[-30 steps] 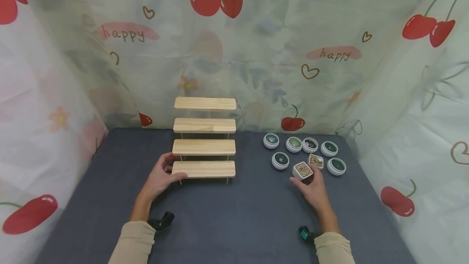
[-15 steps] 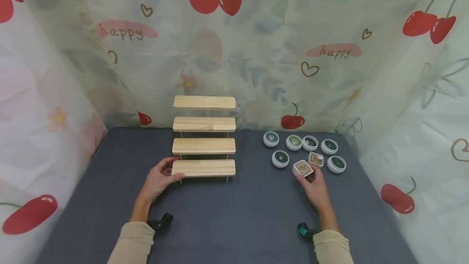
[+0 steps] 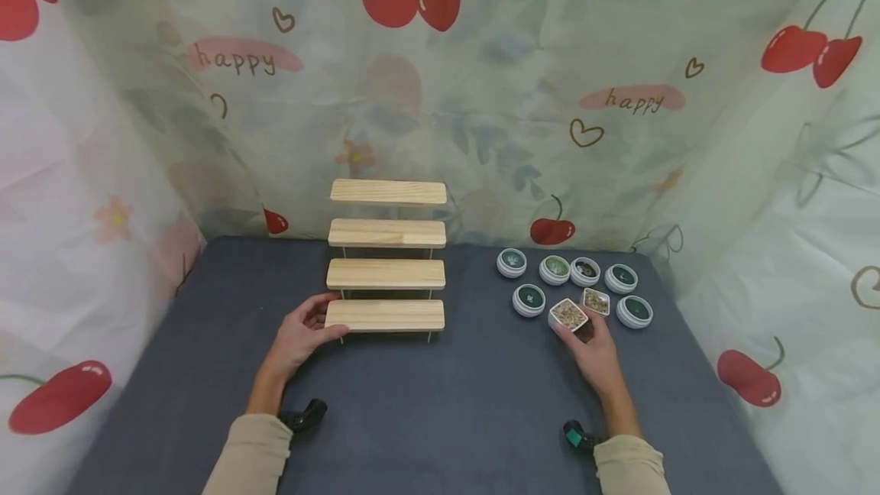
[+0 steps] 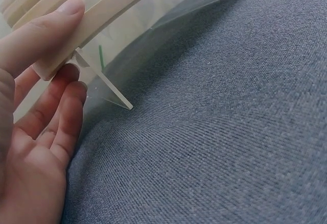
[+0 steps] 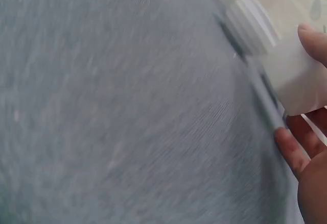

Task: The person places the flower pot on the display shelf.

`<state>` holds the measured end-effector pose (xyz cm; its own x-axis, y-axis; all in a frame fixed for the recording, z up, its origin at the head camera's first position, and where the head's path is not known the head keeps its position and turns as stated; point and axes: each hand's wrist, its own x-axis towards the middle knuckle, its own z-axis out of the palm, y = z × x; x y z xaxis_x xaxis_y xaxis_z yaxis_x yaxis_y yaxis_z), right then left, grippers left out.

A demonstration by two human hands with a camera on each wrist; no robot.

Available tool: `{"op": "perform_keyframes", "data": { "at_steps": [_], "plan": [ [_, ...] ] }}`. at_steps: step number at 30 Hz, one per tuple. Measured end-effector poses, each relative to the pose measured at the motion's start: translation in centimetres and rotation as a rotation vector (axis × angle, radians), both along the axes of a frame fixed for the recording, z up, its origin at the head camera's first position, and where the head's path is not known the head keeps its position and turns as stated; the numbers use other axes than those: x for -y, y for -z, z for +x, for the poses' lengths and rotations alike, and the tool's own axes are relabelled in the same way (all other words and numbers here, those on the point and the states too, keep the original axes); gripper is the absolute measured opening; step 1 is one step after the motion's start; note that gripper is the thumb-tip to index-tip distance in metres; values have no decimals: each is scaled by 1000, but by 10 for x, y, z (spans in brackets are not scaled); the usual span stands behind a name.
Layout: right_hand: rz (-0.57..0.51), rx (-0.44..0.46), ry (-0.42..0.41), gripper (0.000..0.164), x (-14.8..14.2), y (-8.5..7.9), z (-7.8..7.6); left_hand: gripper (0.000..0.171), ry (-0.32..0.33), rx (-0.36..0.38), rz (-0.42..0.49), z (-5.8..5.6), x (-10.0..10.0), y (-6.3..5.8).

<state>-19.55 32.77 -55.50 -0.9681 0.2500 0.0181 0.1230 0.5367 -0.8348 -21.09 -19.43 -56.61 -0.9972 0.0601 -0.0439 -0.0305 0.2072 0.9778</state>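
Note:
A tiered wooden display rack (image 3: 386, 315) with several pale planks on thin clear legs stands left of centre. My left hand (image 3: 299, 333) pinches the left end of its lowest plank, thumb on top and fingertips underneath, as the left wrist view also shows. On the right, my right hand (image 3: 593, 350) holds a small white square pot (image 3: 568, 315) filled with beige grainy matter, between thumb and fingers. A similar square pot (image 3: 595, 302) sits just behind that hand. In the right wrist view the held white pot (image 5: 294, 76) appears close to the table, slightly blurred.
Several round white containers with green or dark tops, such as a front-left round container (image 3: 528, 300) and a right-hand round container (image 3: 634, 312), surround the square pots. A dark grey cloth (image 3: 440, 403) covers the table. Cherry-print curtains (image 3: 481, 59) enclose the back and sides.
My right thumb has closed in against the white square pot, which has hardly moved. The left hand keeps its place on the rack. The head view shifts slightly.

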Motion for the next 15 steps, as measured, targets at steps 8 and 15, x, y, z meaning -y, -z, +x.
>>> {"op": "perform_keyframes", "data": {
  "at_steps": [8, 15],
  "plan": [
    [-18, -43, -90, 68, 16, -29, -5, 75, -2, 21, 25, 0, 2, -1],
    [-52, -99, -179, 67, 40, -50, -13, 75, -2, 25, 21, -1, 2, -1]
  ]
}}
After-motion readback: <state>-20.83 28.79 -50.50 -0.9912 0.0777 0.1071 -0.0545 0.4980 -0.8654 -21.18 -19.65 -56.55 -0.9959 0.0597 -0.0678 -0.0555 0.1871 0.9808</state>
